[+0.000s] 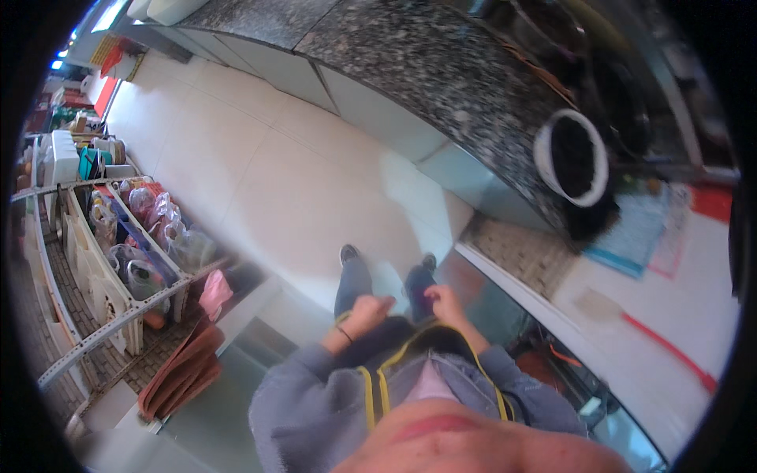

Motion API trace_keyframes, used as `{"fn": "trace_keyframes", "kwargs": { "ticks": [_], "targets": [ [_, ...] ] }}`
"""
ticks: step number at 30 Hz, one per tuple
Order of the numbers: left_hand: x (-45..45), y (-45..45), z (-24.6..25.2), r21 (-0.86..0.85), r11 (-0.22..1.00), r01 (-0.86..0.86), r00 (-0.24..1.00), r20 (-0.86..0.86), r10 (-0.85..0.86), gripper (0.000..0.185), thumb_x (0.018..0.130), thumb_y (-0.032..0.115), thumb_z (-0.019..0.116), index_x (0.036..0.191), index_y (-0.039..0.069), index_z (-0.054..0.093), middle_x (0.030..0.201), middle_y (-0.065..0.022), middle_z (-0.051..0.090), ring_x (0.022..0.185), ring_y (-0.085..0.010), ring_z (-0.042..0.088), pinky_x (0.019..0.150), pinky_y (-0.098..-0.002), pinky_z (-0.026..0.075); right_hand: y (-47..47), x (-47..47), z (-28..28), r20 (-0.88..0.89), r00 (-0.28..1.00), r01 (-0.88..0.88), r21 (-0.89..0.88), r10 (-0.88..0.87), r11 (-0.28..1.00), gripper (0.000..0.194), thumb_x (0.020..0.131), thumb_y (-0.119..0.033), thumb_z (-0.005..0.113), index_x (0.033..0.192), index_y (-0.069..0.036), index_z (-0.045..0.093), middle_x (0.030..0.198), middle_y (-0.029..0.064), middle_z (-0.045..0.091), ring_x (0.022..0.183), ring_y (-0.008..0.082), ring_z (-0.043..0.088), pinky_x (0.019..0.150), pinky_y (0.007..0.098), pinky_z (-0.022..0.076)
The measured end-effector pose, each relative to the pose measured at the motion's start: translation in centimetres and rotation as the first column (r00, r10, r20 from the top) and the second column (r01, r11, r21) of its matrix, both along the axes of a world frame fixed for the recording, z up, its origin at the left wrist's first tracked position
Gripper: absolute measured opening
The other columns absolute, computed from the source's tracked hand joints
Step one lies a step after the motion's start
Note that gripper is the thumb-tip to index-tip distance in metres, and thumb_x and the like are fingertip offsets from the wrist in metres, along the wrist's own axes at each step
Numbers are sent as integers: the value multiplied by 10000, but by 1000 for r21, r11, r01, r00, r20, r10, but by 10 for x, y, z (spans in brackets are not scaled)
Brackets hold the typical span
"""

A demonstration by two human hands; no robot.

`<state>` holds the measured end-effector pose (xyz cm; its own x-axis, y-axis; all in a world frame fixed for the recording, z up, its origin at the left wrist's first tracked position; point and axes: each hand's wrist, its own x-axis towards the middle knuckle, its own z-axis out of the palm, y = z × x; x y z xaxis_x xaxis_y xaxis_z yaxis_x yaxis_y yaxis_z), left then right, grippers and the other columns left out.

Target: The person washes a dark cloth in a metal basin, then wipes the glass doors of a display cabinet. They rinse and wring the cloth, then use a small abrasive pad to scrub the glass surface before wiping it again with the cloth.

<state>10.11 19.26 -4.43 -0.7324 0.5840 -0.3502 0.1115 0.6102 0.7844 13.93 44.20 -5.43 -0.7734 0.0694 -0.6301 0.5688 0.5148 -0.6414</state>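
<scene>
My left hand [365, 316] is in front of my waist with its fingers curled and the thumb towards the middle. A dark band circles that wrist. Level with it on the other side is my right hand [445, 304], its fingers bent inward. A gap separates the two hands. Whether either holds anything small is too blurred to see. Just below them is a dark apron [378, 342] with yellow trim, worn over a grey long-sleeved top [313, 396]. Beyond the hands, my shoes [349, 254] stand on the pale tiled floor [284, 195].
A speckled stone counter [414, 77] runs along the right, bearing a white-rimmed bowl [544, 156]. Nearer lies a red-handled tool [668, 349] on a white surface. To the left, a metal rack [118, 328] holds bagged goods [159, 213]. Brown cloth [183, 372] hangs beside it.
</scene>
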Motion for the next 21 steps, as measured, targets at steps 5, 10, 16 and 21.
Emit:
{"fn": "trace_keyframes", "kwargs": {
  "ticks": [5,10,16,21],
  "targets": [
    [-14,27,87,-122,980,-158,988,-19,156,311,954,319,543,860,41,646,782,-213,641,769,-412,628,693,-503,496,38,21,99,-142,988,74,39,-68,997,362,713,94,485,952,-52,714,863,125,678,842,240,648,787,347,513],
    [-18,84,138,150,969,198,980,-53,-192,323,949,344,546,971,43,661,879,-232,657,846,-422,629,730,-499,492,66,89,155,-280,922,349,295,-268,890,326,774,-174,664,1082,-71,700,1025,189,702,987,359,669,853,402,524],
    [1,132,177,198,703,683,730,-155,-666,259,913,230,591,1063,31,661,952,-222,670,887,-404,641,765,-457,509,68,261,208,-431,590,807,313,-682,500,430,730,-52,559,1140,-3,679,1104,213,690,1048,330,666,933,369,501],
    [24,172,213,155,426,891,452,-220,-865,262,895,221,604,1055,22,664,957,-219,674,909,-406,635,785,-454,506,18,386,235,-509,-201,979,-125,-837,-159,453,729,37,517,1156,66,662,1052,139,709,971,213,672,902,305,502]
  ]
}}
